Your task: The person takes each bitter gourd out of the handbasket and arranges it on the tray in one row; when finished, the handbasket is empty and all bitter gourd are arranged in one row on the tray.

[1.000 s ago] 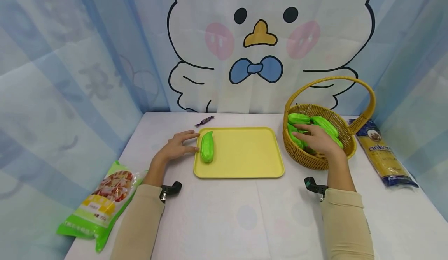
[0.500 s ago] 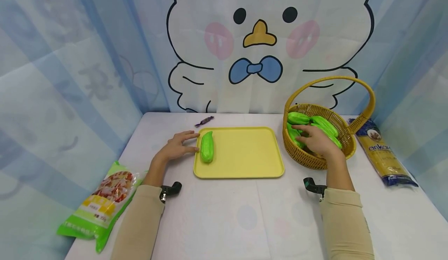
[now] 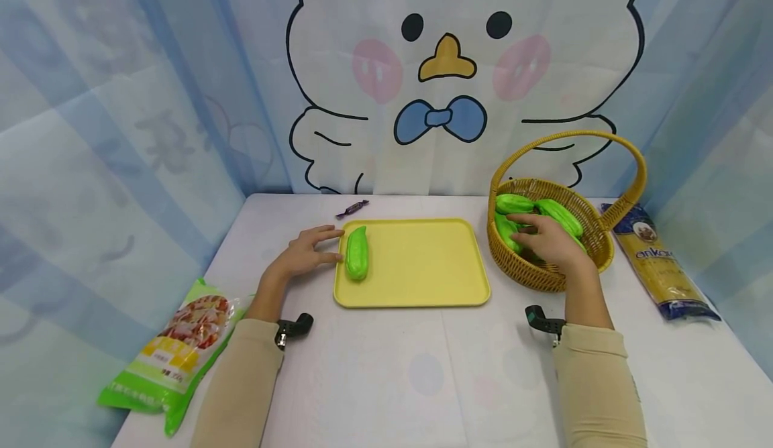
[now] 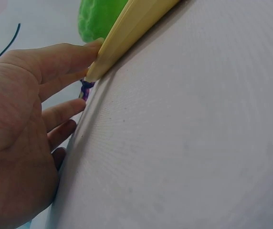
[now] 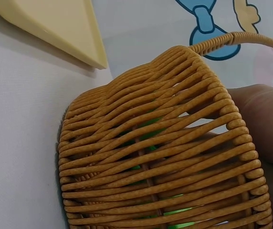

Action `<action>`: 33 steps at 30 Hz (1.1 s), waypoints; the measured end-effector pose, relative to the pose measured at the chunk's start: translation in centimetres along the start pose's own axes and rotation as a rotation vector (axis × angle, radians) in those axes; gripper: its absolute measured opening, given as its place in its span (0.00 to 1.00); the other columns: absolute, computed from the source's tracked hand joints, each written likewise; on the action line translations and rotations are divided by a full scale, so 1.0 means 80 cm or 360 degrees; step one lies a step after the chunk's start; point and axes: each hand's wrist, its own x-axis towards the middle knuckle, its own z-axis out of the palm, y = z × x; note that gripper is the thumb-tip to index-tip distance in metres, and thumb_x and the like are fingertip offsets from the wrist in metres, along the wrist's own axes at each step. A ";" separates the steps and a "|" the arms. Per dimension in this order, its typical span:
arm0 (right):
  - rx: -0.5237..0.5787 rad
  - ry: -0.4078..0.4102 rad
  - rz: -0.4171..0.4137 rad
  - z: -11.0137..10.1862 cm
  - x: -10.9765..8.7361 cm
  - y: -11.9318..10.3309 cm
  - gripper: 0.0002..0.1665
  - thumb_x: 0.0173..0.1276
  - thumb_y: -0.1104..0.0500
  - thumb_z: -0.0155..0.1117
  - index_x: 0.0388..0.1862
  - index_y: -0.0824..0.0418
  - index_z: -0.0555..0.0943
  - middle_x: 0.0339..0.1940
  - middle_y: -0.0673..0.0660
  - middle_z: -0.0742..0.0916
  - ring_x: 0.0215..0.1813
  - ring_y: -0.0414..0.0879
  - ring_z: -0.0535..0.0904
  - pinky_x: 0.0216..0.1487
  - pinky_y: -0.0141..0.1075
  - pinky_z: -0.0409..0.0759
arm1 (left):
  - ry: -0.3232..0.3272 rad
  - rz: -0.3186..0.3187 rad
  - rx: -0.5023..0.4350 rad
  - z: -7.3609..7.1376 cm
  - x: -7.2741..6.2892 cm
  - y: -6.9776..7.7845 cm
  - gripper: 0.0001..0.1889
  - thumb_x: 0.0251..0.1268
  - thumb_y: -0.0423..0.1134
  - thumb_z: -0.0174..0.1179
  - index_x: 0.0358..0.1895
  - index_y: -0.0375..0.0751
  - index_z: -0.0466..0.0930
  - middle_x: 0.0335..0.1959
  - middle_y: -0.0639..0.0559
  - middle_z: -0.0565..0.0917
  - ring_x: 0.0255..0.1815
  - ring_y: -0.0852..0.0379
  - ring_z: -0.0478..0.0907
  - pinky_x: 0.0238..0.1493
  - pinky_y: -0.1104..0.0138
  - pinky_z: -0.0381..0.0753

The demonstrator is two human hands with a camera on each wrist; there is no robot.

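A yellow tray (image 3: pixel 423 267) lies in the middle of the table with one green ribbed gourd-like vegetable (image 3: pixel 357 253) along its left side. My left hand (image 3: pixel 304 252) touches the tray's left rim, thumb and fingers spread; in the left wrist view the thumb tip meets the yellow edge (image 4: pixel 122 36). At the right, a wicker basket (image 3: pixel 519 275) holds several similar green vegetables (image 3: pixel 558 214). My right hand (image 3: pixel 551 241) reaches into it, thumb and forefinger over the vegetables. The basket wall (image 5: pixel 160 157) hides most of that hand in the right wrist view, so its grip is unclear.
The basket's tall handle (image 3: pixel 570 135) arches above the right hand. A wrapped candy (image 3: pixel 353 208) lies behind the tray. At the far left is a green food bag (image 3: pixel 181 347); a gold and blue packet (image 3: pixel 661 260) lies right of the basket.
The right hand shifts slightly among the vegetables, and one at the basket's right side sits a little lower, partly behind the hand. The left hand and tray stay put.
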 end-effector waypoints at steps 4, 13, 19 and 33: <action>0.0075 -0.0005 0.0041 0.000 0.000 0.001 0.32 0.82 0.55 0.58 0.80 0.60 0.67 0.71 0.71 0.75 0.59 0.61 0.76 0.55 0.48 0.78 | -0.0001 -0.0004 -0.0003 0.000 -0.001 0.001 0.37 0.66 0.56 0.68 0.77 0.53 0.71 0.83 0.44 0.62 0.85 0.35 0.50 0.75 0.24 0.38; -0.0020 0.0037 -0.0002 0.004 0.001 -0.003 0.32 0.80 0.51 0.61 0.76 0.65 0.71 0.64 0.71 0.81 0.59 0.62 0.79 0.53 0.46 0.82 | -0.0003 -0.0015 -0.0015 -0.001 -0.001 -0.001 0.37 0.66 0.56 0.68 0.77 0.53 0.71 0.83 0.44 0.62 0.85 0.35 0.49 0.75 0.24 0.36; -0.0056 0.0042 -0.0024 0.006 0.001 -0.003 0.31 0.80 0.51 0.61 0.74 0.66 0.74 0.66 0.71 0.80 0.64 0.64 0.77 0.59 0.53 0.81 | 0.0000 -0.0012 -0.0008 0.001 0.000 -0.002 0.37 0.66 0.57 0.67 0.77 0.54 0.71 0.83 0.45 0.62 0.86 0.36 0.49 0.76 0.25 0.36; 0.0358 -0.0023 0.0114 -0.005 -0.007 0.003 0.33 0.82 0.49 0.58 0.78 0.63 0.70 0.70 0.67 0.74 0.59 0.54 0.80 0.60 0.48 0.86 | -0.0004 -0.0012 -0.0004 0.000 0.000 0.000 0.36 0.67 0.55 0.68 0.77 0.53 0.71 0.83 0.44 0.62 0.85 0.36 0.49 0.75 0.24 0.36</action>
